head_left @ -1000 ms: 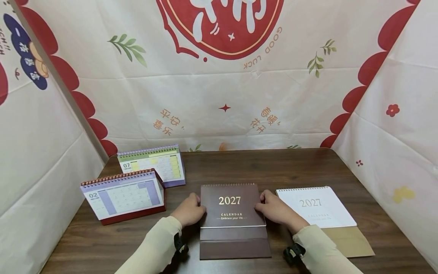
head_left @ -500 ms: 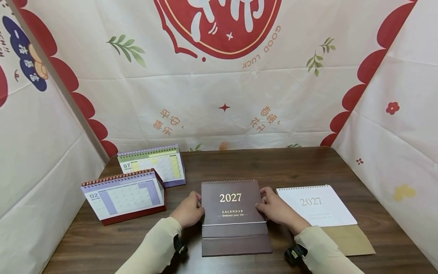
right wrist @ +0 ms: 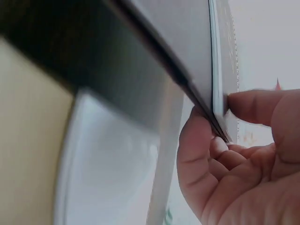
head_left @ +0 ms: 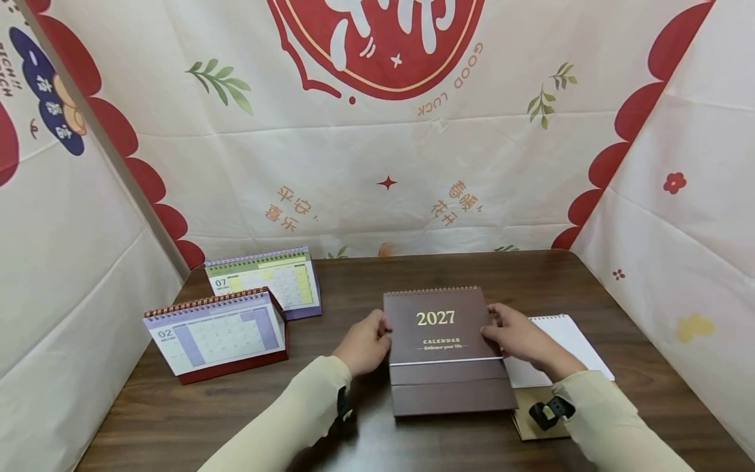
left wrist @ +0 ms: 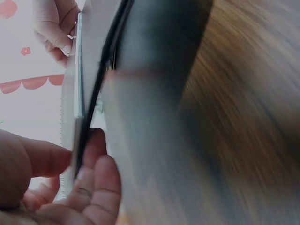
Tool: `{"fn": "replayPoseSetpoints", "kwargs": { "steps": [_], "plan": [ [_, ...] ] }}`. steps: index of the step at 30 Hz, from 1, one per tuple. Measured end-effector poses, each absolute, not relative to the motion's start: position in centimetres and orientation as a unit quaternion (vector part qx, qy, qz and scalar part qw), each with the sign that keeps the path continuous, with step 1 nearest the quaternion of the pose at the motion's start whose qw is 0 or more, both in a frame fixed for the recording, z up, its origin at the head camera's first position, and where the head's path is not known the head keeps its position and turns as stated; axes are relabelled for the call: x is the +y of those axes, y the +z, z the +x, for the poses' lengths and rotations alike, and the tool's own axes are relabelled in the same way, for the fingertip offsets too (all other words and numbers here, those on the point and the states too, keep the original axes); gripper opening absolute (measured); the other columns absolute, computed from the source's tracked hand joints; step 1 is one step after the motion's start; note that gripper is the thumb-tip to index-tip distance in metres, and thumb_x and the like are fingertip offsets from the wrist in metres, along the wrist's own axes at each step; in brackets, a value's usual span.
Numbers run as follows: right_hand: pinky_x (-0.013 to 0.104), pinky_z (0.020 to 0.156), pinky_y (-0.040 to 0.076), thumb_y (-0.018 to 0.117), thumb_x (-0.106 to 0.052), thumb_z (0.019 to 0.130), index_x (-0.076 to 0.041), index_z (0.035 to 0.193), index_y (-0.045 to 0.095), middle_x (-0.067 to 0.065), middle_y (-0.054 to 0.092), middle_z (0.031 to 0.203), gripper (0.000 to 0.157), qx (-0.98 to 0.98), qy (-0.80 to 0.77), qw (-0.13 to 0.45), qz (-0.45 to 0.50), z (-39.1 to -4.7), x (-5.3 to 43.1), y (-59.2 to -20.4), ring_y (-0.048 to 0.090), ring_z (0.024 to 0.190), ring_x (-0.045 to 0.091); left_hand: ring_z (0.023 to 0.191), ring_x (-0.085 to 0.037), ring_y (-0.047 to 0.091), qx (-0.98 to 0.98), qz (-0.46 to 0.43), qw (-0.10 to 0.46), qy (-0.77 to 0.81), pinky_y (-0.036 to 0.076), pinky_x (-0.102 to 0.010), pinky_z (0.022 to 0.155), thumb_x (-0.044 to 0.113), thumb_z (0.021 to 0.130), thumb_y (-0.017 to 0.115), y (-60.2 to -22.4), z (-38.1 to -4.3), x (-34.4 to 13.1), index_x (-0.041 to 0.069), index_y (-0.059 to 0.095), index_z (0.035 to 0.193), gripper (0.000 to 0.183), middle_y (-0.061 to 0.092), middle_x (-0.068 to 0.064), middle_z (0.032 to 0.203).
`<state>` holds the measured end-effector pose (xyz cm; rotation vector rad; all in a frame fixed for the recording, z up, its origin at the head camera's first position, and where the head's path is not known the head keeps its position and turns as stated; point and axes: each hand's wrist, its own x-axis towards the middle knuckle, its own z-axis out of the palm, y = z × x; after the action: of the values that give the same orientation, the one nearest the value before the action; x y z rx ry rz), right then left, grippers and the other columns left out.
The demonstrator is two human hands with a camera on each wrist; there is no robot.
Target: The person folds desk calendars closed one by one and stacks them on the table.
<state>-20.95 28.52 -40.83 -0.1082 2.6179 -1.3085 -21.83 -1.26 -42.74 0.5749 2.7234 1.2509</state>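
Note:
A brown 2027 desk calendar [head_left: 436, 341] hangs above the table between both hands. My left hand [head_left: 364, 342] pinches its left edge, thumb on the cover and fingers behind, as the left wrist view of the calendar's edge [left wrist: 79, 93] shows. On the opposite edge my right hand [head_left: 522, 334] grips it the same way; the right wrist view shows thumb and fingers [right wrist: 194, 150] about the cover and backing. Below and to the right lies a white 2027 calendar [head_left: 566, 341] with a tan base [head_left: 533, 426], partly covered by the brown calendar and the right arm.
At the left of the wooden table [head_left: 342, 282] stand two tent-shaped calendars: a red-based one marked 02 [head_left: 218, 334] and, behind it, a purple-based one marked 07 [head_left: 283, 282]. Printed cloth walls [head_left: 330, 151] enclose the back and sides.
Both hands have lifted the brown calendar and carried it to the right and away from me, so it now overlaps the white calendar. The standing calendars have stayed put.

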Motion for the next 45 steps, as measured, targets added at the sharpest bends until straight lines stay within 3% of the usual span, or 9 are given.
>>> {"fn": "replayPoseSetpoints", "kwargs": {
  "steps": [3,10,15,19,26,33,37,45],
  "plan": [
    [0.034,0.050,0.046,0.053,-0.011,0.089,0.010,0.132,0.031,0.011,0.054,0.079,0.052,0.899,-0.425,0.098,-0.025,-21.2,30.7,-40.4,0.050,0.061,0.018,0.076,-0.012,0.053,0.882,0.195,0.059,0.424,0.044,-0.029,0.070,0.008,0.088,0.055,-42.6,-22.1,1.0,0.011,0.057,0.098,0.011,0.056,0.003,0.083],
    [0.040,0.071,0.048,0.051,-0.019,0.091,0.014,0.128,0.035,0.027,0.055,0.108,0.052,0.935,-0.340,0.098,-0.012,-20.9,35.7,-40.0,0.056,0.092,0.029,0.076,-0.005,0.054,0.845,0.186,0.099,0.491,0.045,-0.024,0.070,0.017,0.085,0.059,-43.1,-20.7,6.1,0.012,0.060,0.112,0.028,0.058,0.007,0.089],
    [0.036,0.067,0.047,0.048,-0.021,0.092,0.013,0.128,0.035,0.022,0.056,0.102,0.051,0.931,-0.344,0.122,0.023,-20.3,38.9,-40.3,0.057,0.084,0.024,0.077,-0.002,0.056,0.809,0.189,0.177,0.528,0.046,-0.023,0.066,0.029,0.084,0.062,-43.4,-19.0,8.9,0.013,0.050,0.131,0.051,0.056,0.001,0.110],
    [0.038,0.072,0.044,0.047,-0.023,0.093,0.015,0.126,0.037,0.026,0.054,0.106,0.051,0.937,-0.328,0.115,0.031,-20.0,40.7,-40.6,0.054,0.092,0.029,0.086,-0.001,0.053,0.798,0.189,0.203,0.535,0.045,-0.022,0.070,0.036,0.081,0.065,-43.1,-18.5,10.7,0.014,0.047,0.135,0.061,0.049,0.001,0.123],
    [0.050,0.081,0.040,0.046,-0.029,0.093,0.019,0.124,0.036,0.039,0.041,0.120,0.058,0.950,-0.291,0.105,0.040,-19.5,42.6,-40.7,0.043,0.107,0.046,0.092,-0.001,0.050,0.804,0.206,0.204,0.519,0.043,-0.021,0.074,0.039,0.079,0.066,-43.0,-18.0,12.8,0.012,0.047,0.134,0.064,0.050,0.007,0.122],
    [0.049,0.081,0.039,0.048,-0.028,0.092,0.019,0.121,0.040,0.037,0.044,0.117,0.055,0.954,-0.284,0.084,0.042,-19.5,43.4,-40.8,0.044,0.104,0.044,0.093,-0.002,0.050,0.821,0.249,0.194,0.476,0.042,-0.018,0.076,0.037,0.081,0.064,-42.9,-17.9,13.9,0.010,0.047,0.134,0.062,0.051,0.005,0.120],
    [0.050,0.081,0.039,0.048,-0.028,0.092,0.019,0.119,0.040,0.038,0.044,0.116,0.055,0.957,-0.278,0.075,0.045,-19.4,43.7,-40.8,0.044,0.103,0.045,0.098,-0.002,0.050,0.829,0.262,0.185,0.458,0.041,-0.018,0.081,0.038,0.081,0.063,-42.9,-18.0,14.3,0.009,0.045,0.135,0.063,0.048,0.002,0.128],
    [0.053,0.083,0.039,0.047,-0.032,0.092,0.020,0.122,0.036,0.040,0.039,0.119,0.060,0.955,-0.270,0.109,0.058,-19.4,43.8,-41.0,0.041,0.107,0.049,0.112,-0.004,0.044,0.841,0.310,0.173,0.407,0.037,-0.017,0.090,0.036,0.083,0.062,-43.6,-18.0,14.6,0.007,0.042,0.137,0.065,0.045,0.002,0.132]
  ]
}}
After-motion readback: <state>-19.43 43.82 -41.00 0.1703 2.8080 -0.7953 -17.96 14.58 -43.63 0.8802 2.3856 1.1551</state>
